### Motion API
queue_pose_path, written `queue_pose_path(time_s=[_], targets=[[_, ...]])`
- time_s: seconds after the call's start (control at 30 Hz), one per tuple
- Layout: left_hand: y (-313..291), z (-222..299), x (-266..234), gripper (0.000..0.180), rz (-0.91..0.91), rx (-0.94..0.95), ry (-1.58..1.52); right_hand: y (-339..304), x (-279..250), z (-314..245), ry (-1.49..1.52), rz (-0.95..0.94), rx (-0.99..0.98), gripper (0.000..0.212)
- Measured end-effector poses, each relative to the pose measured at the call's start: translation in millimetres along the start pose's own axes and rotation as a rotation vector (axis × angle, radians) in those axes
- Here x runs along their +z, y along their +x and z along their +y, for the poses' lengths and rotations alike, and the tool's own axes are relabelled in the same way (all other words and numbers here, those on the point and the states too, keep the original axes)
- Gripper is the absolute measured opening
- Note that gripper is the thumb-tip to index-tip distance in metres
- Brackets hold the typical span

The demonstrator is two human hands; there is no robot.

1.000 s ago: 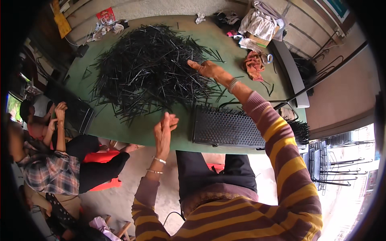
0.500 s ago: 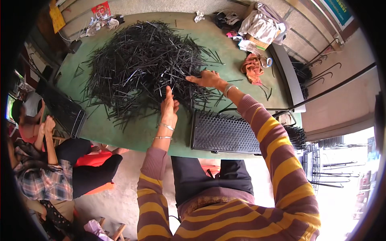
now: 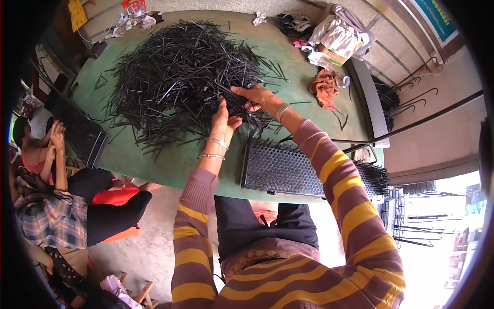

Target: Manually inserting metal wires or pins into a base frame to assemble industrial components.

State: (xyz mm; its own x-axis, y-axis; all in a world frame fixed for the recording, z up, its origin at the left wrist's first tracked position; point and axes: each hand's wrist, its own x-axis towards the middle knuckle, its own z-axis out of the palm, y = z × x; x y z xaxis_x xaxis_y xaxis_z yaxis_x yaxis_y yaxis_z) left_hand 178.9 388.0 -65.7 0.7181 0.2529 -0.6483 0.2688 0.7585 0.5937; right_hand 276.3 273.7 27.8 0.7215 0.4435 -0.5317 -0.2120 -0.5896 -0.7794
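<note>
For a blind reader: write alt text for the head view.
Both hands, left hand and right hand, reach into a pile of thin black sticks on a green table. A black perforated tray lies nearby.

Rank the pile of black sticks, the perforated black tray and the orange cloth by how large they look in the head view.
1. Pile of black sticks, largest by far.
2. Perforated black tray.
3. Orange cloth, smallest.
The tray lies nearer the camera, which may enlarge it somewhat.
</note>
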Motion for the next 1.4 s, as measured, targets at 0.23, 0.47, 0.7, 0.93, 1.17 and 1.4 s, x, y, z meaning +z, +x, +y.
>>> queue_pose_path(time_s=[0.23, 0.47, 0.7, 0.93, 1.17, 1.4], targets=[[-34, 14, 26, 0.051, -0.248, 0.105, -0.14, -4, -14, -8, -0.018, 0.19, -0.113, 0.041], [-59, 34, 42, 0.027, -0.29, 0.203, -0.125, -23, -21, -27, 0.257, 0.151, -0.185, 0.029], [-53, 43, 12, 0.02, -0.512, 0.355, -0.029, -29, -32, -45, -0.108, 0.102, -0.387, 0.041], [-45, 9, -17, 0.06, 0.015, 0.131, 0.014, 22, -59, 30, -0.316, 0.146, -0.107, 0.05], [-14, 27, -27, 0.079, 0.149, 0.107, -0.065, 24, -22, 10, -0.212, 0.145, 0.01, 0.08], [-8, 37, 14, 0.042, -0.015, 0.091, -0.014, 24, 3, -12, -0.339, 0.018, -0.1, 0.076]])
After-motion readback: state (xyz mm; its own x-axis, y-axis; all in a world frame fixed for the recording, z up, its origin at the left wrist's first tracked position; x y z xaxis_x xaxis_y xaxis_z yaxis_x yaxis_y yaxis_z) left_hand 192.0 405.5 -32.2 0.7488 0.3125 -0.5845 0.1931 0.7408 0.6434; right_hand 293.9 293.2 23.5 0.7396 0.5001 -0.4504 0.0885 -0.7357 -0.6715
